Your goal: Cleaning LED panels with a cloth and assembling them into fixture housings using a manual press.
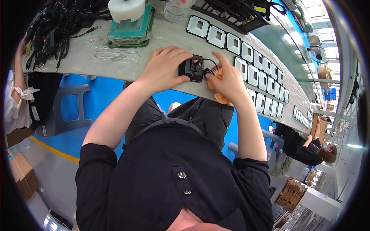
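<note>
A black square device (186,69) with a small red part lies flat near the front edge of the table. My left hand (163,69) grips its left side, thumb at the near edge and fingers at the far edge. From the device a thin black cable (209,60) loops toward my right hand (228,79), slightly blurred, its index finger raised. An orange cloth (222,98) is bunched in that hand, partly hidden by thumb and palm, and hangs over the table's edge. The thumb tip is close to the coiled cable end; whether it touches cannot be made out.
Rows of white-and-black square frames (233,43) cover the table (96,61) to the right. Tangled black cables (50,36) pile up at the far left. A white roll (126,9) sits on a green block (131,29). Other people sit at left and far right.
</note>
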The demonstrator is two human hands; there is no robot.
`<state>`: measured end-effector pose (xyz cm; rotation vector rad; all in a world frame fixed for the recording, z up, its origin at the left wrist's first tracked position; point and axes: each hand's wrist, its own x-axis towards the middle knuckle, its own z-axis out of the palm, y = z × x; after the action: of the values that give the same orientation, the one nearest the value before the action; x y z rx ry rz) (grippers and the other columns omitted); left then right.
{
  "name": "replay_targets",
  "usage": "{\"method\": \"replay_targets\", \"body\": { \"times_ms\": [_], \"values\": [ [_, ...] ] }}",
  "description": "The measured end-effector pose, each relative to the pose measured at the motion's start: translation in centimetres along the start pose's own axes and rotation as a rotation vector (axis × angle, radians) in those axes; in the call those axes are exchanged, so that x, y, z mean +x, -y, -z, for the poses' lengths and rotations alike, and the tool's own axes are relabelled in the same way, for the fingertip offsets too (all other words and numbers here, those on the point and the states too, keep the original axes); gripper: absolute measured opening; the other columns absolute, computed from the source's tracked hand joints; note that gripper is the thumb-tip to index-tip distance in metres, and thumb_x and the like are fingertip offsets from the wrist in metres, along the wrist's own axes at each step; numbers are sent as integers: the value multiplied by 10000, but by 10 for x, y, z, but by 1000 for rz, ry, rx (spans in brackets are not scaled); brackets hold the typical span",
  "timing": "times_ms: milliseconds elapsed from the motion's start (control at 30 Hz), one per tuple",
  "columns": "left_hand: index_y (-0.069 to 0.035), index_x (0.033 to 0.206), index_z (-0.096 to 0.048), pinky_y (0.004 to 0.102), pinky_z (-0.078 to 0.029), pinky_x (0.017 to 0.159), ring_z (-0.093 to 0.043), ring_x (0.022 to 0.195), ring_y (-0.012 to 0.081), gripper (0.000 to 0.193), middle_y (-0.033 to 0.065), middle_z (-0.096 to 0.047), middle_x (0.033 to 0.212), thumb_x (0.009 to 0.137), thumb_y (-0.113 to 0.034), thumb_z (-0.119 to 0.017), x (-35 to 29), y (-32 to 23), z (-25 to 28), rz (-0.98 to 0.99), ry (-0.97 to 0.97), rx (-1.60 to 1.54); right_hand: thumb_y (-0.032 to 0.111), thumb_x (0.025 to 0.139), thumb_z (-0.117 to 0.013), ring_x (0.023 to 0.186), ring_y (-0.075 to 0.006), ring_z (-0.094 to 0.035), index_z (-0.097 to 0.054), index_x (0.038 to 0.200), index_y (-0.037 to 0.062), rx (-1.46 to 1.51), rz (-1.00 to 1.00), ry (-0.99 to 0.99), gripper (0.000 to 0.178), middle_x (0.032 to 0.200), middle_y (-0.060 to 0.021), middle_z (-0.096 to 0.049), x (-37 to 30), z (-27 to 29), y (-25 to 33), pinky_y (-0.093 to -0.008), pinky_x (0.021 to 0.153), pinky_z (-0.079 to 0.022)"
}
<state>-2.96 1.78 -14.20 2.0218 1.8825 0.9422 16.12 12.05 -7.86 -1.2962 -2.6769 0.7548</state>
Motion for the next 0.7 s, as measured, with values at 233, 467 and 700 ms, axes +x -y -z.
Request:
{"method": "replay_targets", "body": {
  "times_ms": [233,467,700],
  "values": [
    [-112,1236,-527,424,-333,1000,-446,1240,263,664,75,-523,1261,653,-314,-772,-5,3,4,-1,-24,47,230,796,-683,763,-265,-659,-705,990,42,95,-32,513,272,823,-146,-687,-23,21,13,-332,756,-510],
    [-82,1268,-508,431,-376,1015,-451,1226,330,738,152,-503,1265,618,-251,-813,-15,11,-4,-33,-62,-120,167,758,-714,1037,-342,-603,-604,1238,94,222,317,-27,498,1116,-167,-629,0,-31,-27,-376,901,-473],
    [-58,1301,-455,412,-398,1025,-490,1206,346,799,177,-530,1251,602,-152,-831,-56,18,94,138,-240,-131,242,767,-725,865,-297,-619,-657,1165,90,355,499,-98,431,914,-128,-633,37,-48,68,-374,778,-482]
  ]
}}
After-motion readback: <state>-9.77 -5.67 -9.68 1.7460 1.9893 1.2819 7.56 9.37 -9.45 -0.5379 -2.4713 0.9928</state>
